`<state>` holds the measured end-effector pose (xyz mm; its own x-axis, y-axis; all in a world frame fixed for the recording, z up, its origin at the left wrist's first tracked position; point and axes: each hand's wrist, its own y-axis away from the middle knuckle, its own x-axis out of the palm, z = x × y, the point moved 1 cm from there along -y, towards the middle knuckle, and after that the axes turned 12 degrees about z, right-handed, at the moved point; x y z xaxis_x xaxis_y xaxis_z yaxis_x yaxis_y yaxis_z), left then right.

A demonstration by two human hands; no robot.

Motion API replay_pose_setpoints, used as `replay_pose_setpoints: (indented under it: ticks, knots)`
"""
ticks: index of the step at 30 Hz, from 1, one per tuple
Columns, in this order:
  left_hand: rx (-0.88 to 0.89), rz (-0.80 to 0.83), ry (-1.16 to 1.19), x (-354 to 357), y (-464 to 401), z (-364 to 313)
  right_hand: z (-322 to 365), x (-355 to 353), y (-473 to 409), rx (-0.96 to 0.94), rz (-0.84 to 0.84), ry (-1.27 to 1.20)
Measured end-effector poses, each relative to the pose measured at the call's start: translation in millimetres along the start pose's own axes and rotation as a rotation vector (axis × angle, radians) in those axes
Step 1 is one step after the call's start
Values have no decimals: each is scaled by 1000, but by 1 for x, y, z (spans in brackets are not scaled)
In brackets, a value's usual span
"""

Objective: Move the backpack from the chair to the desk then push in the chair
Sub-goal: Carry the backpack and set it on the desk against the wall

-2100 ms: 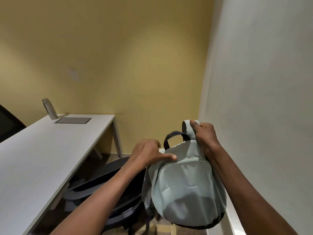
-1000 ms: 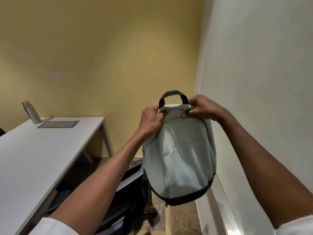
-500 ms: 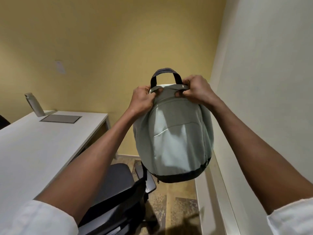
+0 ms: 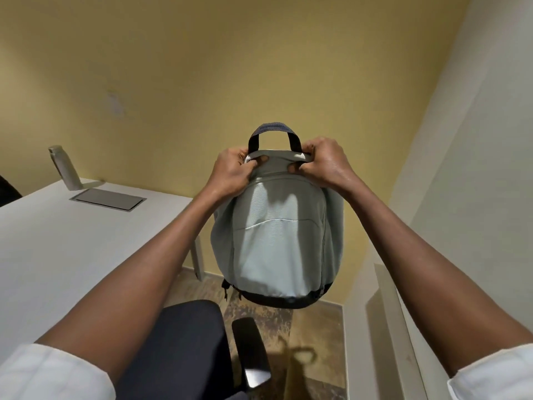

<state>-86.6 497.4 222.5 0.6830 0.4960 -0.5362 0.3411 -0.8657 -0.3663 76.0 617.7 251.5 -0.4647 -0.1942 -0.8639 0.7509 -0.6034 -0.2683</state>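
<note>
A pale grey-green backpack (image 4: 278, 241) with a dark base and a dark top loop hangs in the air, held up in front of me. My left hand (image 4: 232, 171) grips its top left corner and my right hand (image 4: 326, 163) grips its top right corner. Below it stands the dark office chair (image 4: 184, 342), its seat bare and one armrest (image 4: 251, 350) pointing toward me. The white desk (image 4: 57, 255) lies to the left, beside the chair.
On the desk's far end stand a grey bottle (image 4: 65, 167) and a flush grey cable hatch (image 4: 108, 199). A yellow wall is ahead, a white wall with a ledge (image 4: 395, 327) close on the right. Patterned floor shows beneath the backpack.
Both hands have raised the backpack off the chair and hold it high by its top; my right hand shifted from the strap to the top corner. The chair seat is now bare.
</note>
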Motion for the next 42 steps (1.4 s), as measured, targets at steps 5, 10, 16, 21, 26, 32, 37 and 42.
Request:
replay_pose_setpoints:
  ticks: [5, 10, 16, 21, 26, 32, 37, 42]
  knots:
    - [-92, -29, -38, -16, -23, 37, -1, 30, -51, -52, 44, -33]
    - [-183, -93, -64, -26, -41, 75, -7, 66, -110, -143, 136, -80]
    - [-335, -168, -172, -38, -77, 114, -22, 105, -189, -327, 256, -211]
    - [-400, -214, -259, -48, -116, 139, -35, 131, -257, -435, 327, -274]
    - [-382, -272, -310, -52, -147, 156, -43, 148, -306, -472, 363, -335]
    - [-412, -337, -347, -63, -170, 190, -39, 169, -348, -493, 403, -356]
    - [-428, -387, -341, -80, -182, 217, -26, 188, -382, -517, 426, -339]
    - [-397, -392, -340, -102, -194, 246, -13, 209, -413, -555, 406, -305]
